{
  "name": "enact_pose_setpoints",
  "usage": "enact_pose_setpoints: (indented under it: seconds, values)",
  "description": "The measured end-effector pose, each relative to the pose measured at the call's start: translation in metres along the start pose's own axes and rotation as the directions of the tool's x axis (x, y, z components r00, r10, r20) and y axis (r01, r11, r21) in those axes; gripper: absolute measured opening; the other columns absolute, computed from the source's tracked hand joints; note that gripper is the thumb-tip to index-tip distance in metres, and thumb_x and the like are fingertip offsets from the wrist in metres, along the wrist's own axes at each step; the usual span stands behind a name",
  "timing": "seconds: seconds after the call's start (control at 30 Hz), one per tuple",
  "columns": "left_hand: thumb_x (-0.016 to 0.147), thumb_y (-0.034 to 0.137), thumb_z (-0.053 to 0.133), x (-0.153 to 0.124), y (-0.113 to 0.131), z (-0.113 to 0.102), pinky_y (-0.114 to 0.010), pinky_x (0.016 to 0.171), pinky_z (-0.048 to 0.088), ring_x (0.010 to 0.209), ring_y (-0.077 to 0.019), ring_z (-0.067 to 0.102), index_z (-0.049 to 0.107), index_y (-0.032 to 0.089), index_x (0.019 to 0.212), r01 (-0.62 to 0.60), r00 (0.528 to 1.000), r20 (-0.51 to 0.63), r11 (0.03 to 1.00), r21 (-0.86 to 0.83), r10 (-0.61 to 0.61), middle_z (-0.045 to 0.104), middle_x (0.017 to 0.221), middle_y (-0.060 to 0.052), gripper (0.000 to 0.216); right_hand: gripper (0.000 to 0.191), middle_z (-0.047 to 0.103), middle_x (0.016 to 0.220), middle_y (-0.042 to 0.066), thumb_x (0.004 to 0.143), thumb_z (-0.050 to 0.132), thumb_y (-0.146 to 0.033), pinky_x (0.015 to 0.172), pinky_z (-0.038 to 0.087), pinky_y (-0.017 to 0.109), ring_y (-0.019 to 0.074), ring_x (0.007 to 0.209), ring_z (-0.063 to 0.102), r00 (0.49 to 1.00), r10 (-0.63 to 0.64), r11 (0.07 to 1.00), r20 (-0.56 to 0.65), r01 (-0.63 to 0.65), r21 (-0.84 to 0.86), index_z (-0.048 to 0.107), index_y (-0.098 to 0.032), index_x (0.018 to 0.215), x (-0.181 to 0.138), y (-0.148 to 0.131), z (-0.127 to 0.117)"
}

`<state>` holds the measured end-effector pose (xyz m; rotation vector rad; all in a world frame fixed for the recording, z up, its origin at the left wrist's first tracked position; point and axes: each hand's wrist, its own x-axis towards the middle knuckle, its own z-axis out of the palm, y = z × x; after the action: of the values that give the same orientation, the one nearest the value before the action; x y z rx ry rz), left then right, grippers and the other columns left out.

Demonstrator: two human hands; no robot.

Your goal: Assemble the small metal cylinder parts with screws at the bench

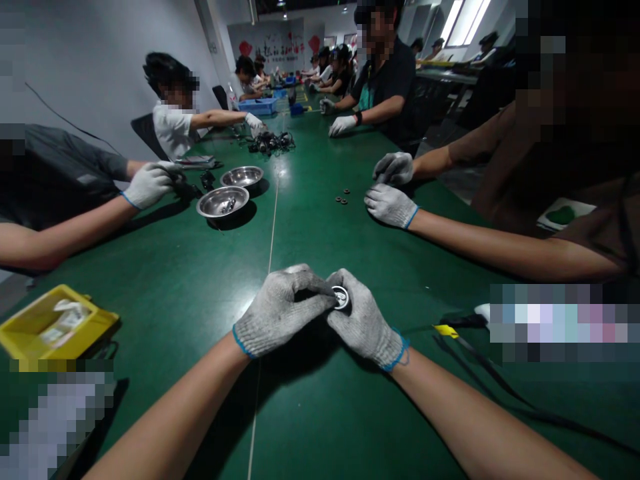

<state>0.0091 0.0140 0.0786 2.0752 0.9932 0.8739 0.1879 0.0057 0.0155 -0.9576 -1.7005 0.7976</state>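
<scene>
Both of my hands wear grey knit gloves and meet over the green table (310, 220) near its front middle. My right hand (365, 323) holds a small round metal part (341, 297) with a silver rim between its fingers. My left hand (283, 308) is closed beside it, and its index finger presses on the rim of the same part. Much of the part is hidden by the fingers.
Two steel bowls (223, 201) (242, 176) stand at left centre. A few small dark rings (343, 197) lie mid-table. A yellow tray (50, 327) sits at front left, black cables with a yellow tag (447, 330) at right. Gloved co-workers' hands (390, 205) (150, 183) rest on both sides.
</scene>
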Motion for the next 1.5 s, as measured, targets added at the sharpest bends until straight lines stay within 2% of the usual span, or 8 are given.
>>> enact_pose_setpoints:
  seconds: [0.23, 0.37, 0.53, 0.73, 1.03, 1.23, 1.4, 1.5]
  values:
    - [0.091, 0.022, 0.071, 0.000, 0.004, 0.003, -0.026, 0.071, 0.051, 0.076, -0.0152, 0.067, 0.081, 0.019, 0.089, -0.019, 1.000, 0.004, 0.999, 0.040, 0.019, 0.072, 0.083, -0.003, 0.010, 0.017, 0.052, 0.068, -0.004, 0.070, 0.057, -0.019, 0.057, 0.039, 0.028, 0.0152, 0.060, 0.049, 1.000, -0.017, 1.000, -0.002, 0.017, 0.008, 0.044, -0.025, 0.079, 0.001, -0.002, 0.001]
    - [0.090, 0.020, 0.070, 0.000, 0.004, 0.002, -0.028, 0.075, 0.055, 0.079, -0.0159, 0.069, 0.080, 0.019, 0.089, -0.006, 0.998, -0.069, 1.000, -0.020, 0.005, 0.074, 0.085, -0.003, 0.010, 0.021, 0.053, 0.065, -0.005, 0.075, 0.065, -0.025, 0.055, 0.037, 0.027, 0.0129, 0.057, 0.047, 0.999, 0.039, 0.997, -0.014, -0.040, -0.063, 0.044, -0.025, 0.073, 0.000, 0.000, 0.003]
    - [0.088, 0.019, 0.071, 0.002, 0.003, 0.000, -0.030, 0.079, 0.057, 0.081, -0.0170, 0.070, 0.080, 0.019, 0.086, 0.008, 0.991, -0.136, 0.999, -0.031, -0.012, 0.075, 0.086, -0.004, 0.009, 0.019, 0.055, 0.062, -0.003, 0.075, 0.063, -0.026, 0.056, 0.039, 0.028, 0.0141, 0.056, 0.050, 0.999, 0.020, 0.996, -0.032, -0.023, -0.081, 0.046, -0.025, 0.068, 0.000, 0.003, 0.002]
    - [0.088, 0.022, 0.071, 0.001, 0.005, 0.003, -0.030, 0.076, 0.057, 0.079, -0.0171, 0.070, 0.080, 0.020, 0.087, 0.034, 0.991, -0.129, 0.998, -0.057, -0.041, 0.075, 0.084, -0.003, 0.010, 0.013, 0.056, 0.069, -0.004, 0.070, 0.060, -0.025, 0.060, 0.043, 0.029, 0.0160, 0.062, 0.052, 1.000, 0.024, 0.998, 0.002, -0.024, 0.058, 0.050, -0.025, 0.078, 0.002, -0.001, -0.001]
    - [0.089, 0.020, 0.072, 0.001, 0.011, 0.002, -0.027, 0.071, 0.052, 0.077, -0.0152, 0.068, 0.082, 0.021, 0.091, 0.006, 0.999, -0.032, 0.999, -0.043, -0.008, 0.073, 0.083, -0.002, 0.010, 0.027, 0.052, 0.078, -0.003, 0.063, 0.058, -0.025, 0.066, 0.046, 0.032, 0.0176, 0.069, 0.051, 1.000, -0.014, 0.994, 0.014, 0.012, 0.110, 0.046, -0.025, 0.087, -0.002, 0.001, 0.000]
    - [0.090, 0.023, 0.070, 0.001, 0.010, 0.002, -0.028, 0.074, 0.055, 0.078, -0.0162, 0.068, 0.082, 0.021, 0.091, 0.024, 0.998, -0.054, 1.000, -0.011, -0.025, 0.074, 0.084, -0.004, 0.013, 0.022, 0.051, 0.076, -0.003, 0.074, 0.063, -0.029, 0.067, 0.047, 0.031, 0.0176, 0.071, 0.051, 1.000, -0.022, 0.997, -0.008, 0.022, 0.074, 0.043, -0.026, 0.084, -0.001, 0.001, 0.002]
    - [0.089, 0.024, 0.071, 0.001, 0.008, -0.002, -0.029, 0.076, 0.057, 0.079, -0.0166, 0.069, 0.081, 0.020, 0.088, 0.020, 0.995, -0.098, 0.999, -0.044, -0.024, 0.075, 0.085, -0.004, 0.011, 0.029, 0.056, 0.076, -0.003, 0.079, 0.074, -0.041, 0.063, 0.047, 0.029, 0.0157, 0.067, 0.053, 0.995, 0.082, 0.996, -0.049, -0.081, 0.025, 0.051, -0.025, 0.083, 0.000, 0.000, 0.006]
    - [0.088, 0.018, 0.070, 0.002, 0.008, -0.004, -0.029, 0.078, 0.057, 0.079, -0.0159, 0.069, 0.080, 0.020, 0.087, 0.004, 0.993, -0.121, 0.999, -0.049, -0.010, 0.075, 0.085, -0.003, 0.010, 0.028, 0.063, 0.077, -0.001, 0.081, 0.077, -0.043, 0.065, 0.050, 0.031, 0.0177, 0.069, 0.059, 0.995, 0.088, 0.995, -0.050, -0.085, 0.049, 0.056, -0.024, 0.083, -0.001, -0.001, 0.006]
